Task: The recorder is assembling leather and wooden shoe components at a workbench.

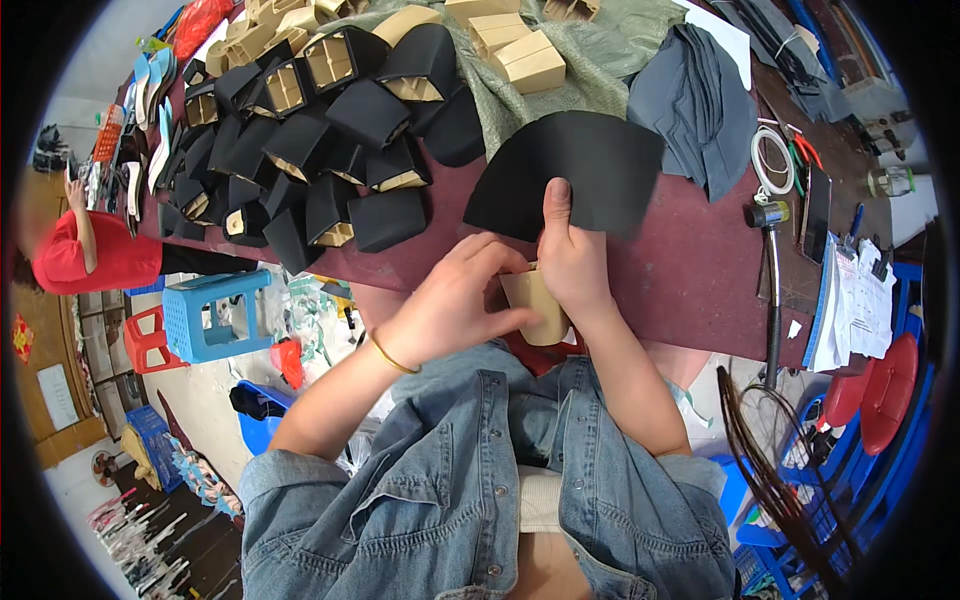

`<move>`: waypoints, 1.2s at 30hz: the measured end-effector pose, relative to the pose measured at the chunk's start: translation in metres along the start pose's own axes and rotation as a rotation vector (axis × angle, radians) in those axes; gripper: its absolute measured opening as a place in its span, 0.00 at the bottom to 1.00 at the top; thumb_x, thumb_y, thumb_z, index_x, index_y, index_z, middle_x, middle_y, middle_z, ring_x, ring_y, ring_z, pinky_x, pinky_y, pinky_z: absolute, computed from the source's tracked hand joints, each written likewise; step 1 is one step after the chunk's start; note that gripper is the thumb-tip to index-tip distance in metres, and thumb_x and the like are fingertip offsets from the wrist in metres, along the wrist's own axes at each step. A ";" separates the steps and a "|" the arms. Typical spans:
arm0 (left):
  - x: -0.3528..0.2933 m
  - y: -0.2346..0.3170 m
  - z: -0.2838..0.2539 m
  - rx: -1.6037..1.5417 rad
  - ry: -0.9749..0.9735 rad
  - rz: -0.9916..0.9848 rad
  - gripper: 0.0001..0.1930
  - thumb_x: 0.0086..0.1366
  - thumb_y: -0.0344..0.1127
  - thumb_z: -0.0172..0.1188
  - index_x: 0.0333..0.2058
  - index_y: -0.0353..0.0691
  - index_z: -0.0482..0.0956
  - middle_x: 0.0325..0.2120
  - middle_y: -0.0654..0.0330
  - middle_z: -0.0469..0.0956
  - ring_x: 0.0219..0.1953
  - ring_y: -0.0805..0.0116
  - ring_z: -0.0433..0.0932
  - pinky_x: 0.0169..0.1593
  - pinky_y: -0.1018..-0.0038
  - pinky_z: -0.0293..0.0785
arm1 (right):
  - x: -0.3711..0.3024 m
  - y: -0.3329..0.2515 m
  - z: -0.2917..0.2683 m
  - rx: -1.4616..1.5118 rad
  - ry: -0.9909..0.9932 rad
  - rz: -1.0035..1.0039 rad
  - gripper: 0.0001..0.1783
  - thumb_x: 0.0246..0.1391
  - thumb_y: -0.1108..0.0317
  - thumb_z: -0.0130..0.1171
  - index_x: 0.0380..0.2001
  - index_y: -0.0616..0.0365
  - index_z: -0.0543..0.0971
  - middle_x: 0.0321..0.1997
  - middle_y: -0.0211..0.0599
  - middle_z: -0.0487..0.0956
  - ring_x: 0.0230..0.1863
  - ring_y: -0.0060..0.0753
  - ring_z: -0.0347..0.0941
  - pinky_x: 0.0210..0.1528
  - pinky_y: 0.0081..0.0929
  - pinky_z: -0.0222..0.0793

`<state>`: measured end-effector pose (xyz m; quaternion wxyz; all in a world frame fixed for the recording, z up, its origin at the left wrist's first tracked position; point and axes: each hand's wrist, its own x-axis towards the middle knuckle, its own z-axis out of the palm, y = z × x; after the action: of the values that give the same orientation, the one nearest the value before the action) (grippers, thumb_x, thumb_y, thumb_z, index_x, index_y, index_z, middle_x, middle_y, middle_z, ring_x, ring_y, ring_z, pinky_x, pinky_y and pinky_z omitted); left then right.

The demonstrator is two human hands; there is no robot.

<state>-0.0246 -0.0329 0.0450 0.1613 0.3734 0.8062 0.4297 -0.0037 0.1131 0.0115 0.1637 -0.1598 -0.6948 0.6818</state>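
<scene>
Just below the middle of the frame, my right hand [572, 262] is closed on the tan block-shaped heel form [535, 312], its thumb stretched up and pressed flat on the black curved piece of covering material [570, 170] that fans out above; my left hand [455, 300] is curled round the near side of the same form, fingers together, bracing it at the edge of the dark red worktable [690, 270]. To do this well, I judge the thumb should keep the black piece pinned and smooth while the left hand steadies the form, so the cover lies without creases; pulling unevenly could skew it. Toward the upper left, a heap of black-wrapped heel forms [300, 150] lies well apart from my hands; bare tan blocks [520, 50] rest on green cloth [590, 60] at the top; folded grey fabric [700, 100] sits upper right; a hammer with a metal shaft [772, 280] lies at the right.
</scene>
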 end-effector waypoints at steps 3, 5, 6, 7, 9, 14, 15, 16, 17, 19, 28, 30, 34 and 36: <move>-0.002 -0.004 0.002 -0.237 -0.011 -0.151 0.17 0.46 0.29 0.70 0.34 0.30 0.75 0.33 0.54 0.74 0.34 0.66 0.78 0.37 0.74 0.77 | -0.001 0.002 0.001 -0.047 0.034 -0.155 0.22 0.65 0.54 0.42 0.27 0.64 0.66 0.17 0.36 0.64 0.19 0.29 0.57 0.22 0.32 0.55; -0.005 -0.010 0.001 -0.423 -0.021 -0.274 0.16 0.47 0.30 0.70 0.33 0.30 0.75 0.32 0.55 0.74 0.33 0.67 0.77 0.37 0.74 0.77 | -0.003 0.002 0.001 -0.020 -0.016 -0.062 0.22 0.65 0.54 0.42 0.27 0.64 0.66 0.17 0.35 0.64 0.19 0.28 0.57 0.21 0.32 0.54; -0.006 -0.008 -0.001 -0.502 -0.033 -0.341 0.16 0.47 0.30 0.70 0.33 0.30 0.75 0.32 0.55 0.74 0.33 0.68 0.77 0.37 0.75 0.77 | -0.003 0.002 0.001 -0.020 -0.017 -0.062 0.22 0.65 0.54 0.42 0.27 0.64 0.66 0.17 0.35 0.64 0.19 0.28 0.57 0.21 0.32 0.54; -0.005 -0.006 -0.003 -0.581 -0.048 -0.407 0.16 0.47 0.30 0.70 0.33 0.30 0.75 0.32 0.55 0.74 0.33 0.68 0.77 0.37 0.75 0.77 | -0.003 0.001 0.000 -0.024 -0.031 -0.028 0.22 0.65 0.54 0.42 0.27 0.64 0.67 0.17 0.35 0.64 0.19 0.28 0.57 0.22 0.32 0.55; -0.003 0.000 -0.004 -0.390 -0.048 -0.294 0.16 0.47 0.29 0.69 0.34 0.29 0.75 0.32 0.56 0.75 0.34 0.69 0.77 0.39 0.75 0.77 | -0.002 -0.001 0.002 -0.029 -0.042 0.007 0.22 0.65 0.54 0.42 0.27 0.65 0.67 0.17 0.36 0.64 0.19 0.28 0.57 0.22 0.32 0.56; -0.002 -0.005 -0.007 -0.176 -0.081 -0.207 0.16 0.48 0.28 0.68 0.36 0.29 0.75 0.33 0.56 0.74 0.38 0.69 0.77 0.41 0.74 0.77 | -0.002 0.001 -0.001 -0.051 -0.024 -0.046 0.22 0.65 0.53 0.42 0.33 0.66 0.68 0.19 0.37 0.66 0.21 0.29 0.62 0.24 0.30 0.59; -0.005 -0.015 -0.008 -0.369 -0.106 -0.241 0.17 0.49 0.27 0.68 0.37 0.29 0.75 0.35 0.58 0.73 0.39 0.71 0.76 0.43 0.74 0.75 | -0.003 0.002 -0.001 -0.050 -0.027 -0.047 0.22 0.65 0.53 0.42 0.33 0.66 0.68 0.19 0.37 0.66 0.21 0.29 0.62 0.24 0.30 0.59; -0.006 -0.020 -0.008 -0.562 -0.135 -0.271 0.17 0.51 0.26 0.68 0.39 0.29 0.74 0.37 0.60 0.72 0.40 0.72 0.74 0.44 0.75 0.74 | -0.004 0.004 -0.002 -0.094 -0.031 0.098 0.22 0.65 0.53 0.42 0.35 0.67 0.69 0.19 0.40 0.67 0.22 0.32 0.64 0.26 0.31 0.61; -0.006 -0.021 -0.005 -0.562 -0.136 -0.270 0.17 0.51 0.26 0.68 0.39 0.29 0.74 0.37 0.60 0.72 0.40 0.72 0.74 0.44 0.75 0.74 | -0.004 0.006 -0.002 -0.138 -0.034 0.244 0.22 0.65 0.54 0.42 0.37 0.67 0.69 0.20 0.42 0.69 0.22 0.35 0.66 0.27 0.33 0.62; -0.007 -0.016 0.006 -0.607 -0.004 -0.175 0.18 0.47 0.32 0.71 0.33 0.30 0.74 0.31 0.57 0.73 0.37 0.68 0.76 0.38 0.74 0.76 | -0.001 0.014 -0.003 -0.119 -0.016 0.113 0.22 0.65 0.54 0.42 0.39 0.67 0.69 0.21 0.45 0.70 0.24 0.39 0.67 0.30 0.34 0.63; -0.004 -0.030 0.012 -0.572 0.038 -0.386 0.10 0.58 0.33 0.64 0.34 0.31 0.79 0.31 0.61 0.79 0.31 0.75 0.77 0.36 0.80 0.74 | 0.000 0.012 -0.003 -0.081 0.009 -0.046 0.19 0.66 0.56 0.40 0.32 0.62 0.70 0.17 0.35 0.66 0.18 0.33 0.61 0.24 0.29 0.58; -0.009 -0.030 0.015 -0.724 0.108 -0.439 0.10 0.60 0.32 0.62 0.36 0.31 0.78 0.31 0.62 0.78 0.33 0.75 0.76 0.39 0.79 0.73 | 0.001 0.012 -0.003 -0.079 -0.021 -0.020 0.18 0.66 0.56 0.41 0.28 0.59 0.68 0.14 0.23 0.60 0.13 0.15 0.57 0.15 0.20 0.53; -0.017 -0.021 0.020 -0.614 0.157 -0.263 0.16 0.56 0.34 0.66 0.39 0.31 0.74 0.31 0.64 0.75 0.36 0.74 0.74 0.43 0.77 0.72 | -0.003 0.000 -0.006 -0.192 -0.049 0.211 0.25 0.66 0.51 0.38 0.28 0.63 0.71 0.18 0.39 0.66 0.21 0.34 0.63 0.25 0.29 0.58; -0.015 -0.005 0.022 -0.034 0.138 -0.047 0.22 0.48 0.32 0.73 0.38 0.34 0.70 0.31 0.66 0.71 0.35 0.76 0.74 0.43 0.77 0.73 | -0.004 -0.005 -0.006 -0.258 -0.138 0.458 0.31 0.65 0.47 0.35 0.28 0.67 0.74 0.23 0.56 0.73 0.30 0.53 0.70 0.35 0.38 0.64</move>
<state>-0.0042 -0.0337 0.0272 0.1219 0.3211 0.8164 0.4642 0.0028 0.1160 0.0163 -0.0644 -0.2857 -0.7313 0.6160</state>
